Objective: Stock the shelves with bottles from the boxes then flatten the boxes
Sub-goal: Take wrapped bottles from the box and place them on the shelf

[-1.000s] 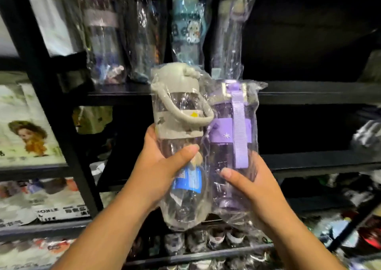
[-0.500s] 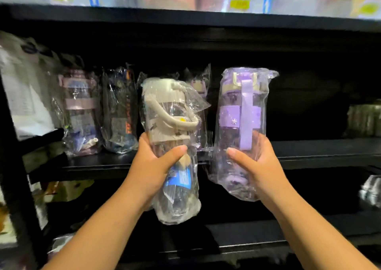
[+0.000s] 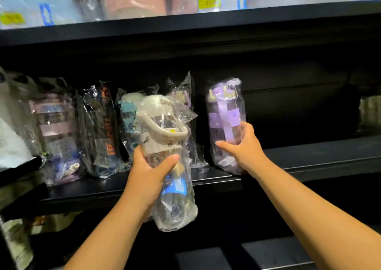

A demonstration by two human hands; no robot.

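A person stocks a black metal shelf [image 3: 309,156], a wrapped bottle in each hand. The right hand [image 3: 245,148] curls round the lower half of a clear purple-strapped plastic bottle in a cellophane bag [image 3: 224,112], thumb across the front and fingers behind. The bottle stands upright, its long axis vertical and its base down at the shelf board near the front edge. Whether it already bears on the board cannot be told. It is well to the right of a row of bagged bottles, among them a pink-banded one [image 3: 55,129] and a dark-wrapped one [image 3: 103,129].

The left hand [image 3: 148,176] grips the middle of a clear bottle with a cream lid and loop handle, also bagged [image 3: 160,129]. It is held in front of the shelf, nearly upright with its top leaning slightly left. Its base hangs below the shelf's front edge, so it looks to need lifting and carrying forward. The open stretch of board lies up and to the right of this hand, between the row and the purple bottle. Both forearms reach up and forward, the right extended farther into the shelf.
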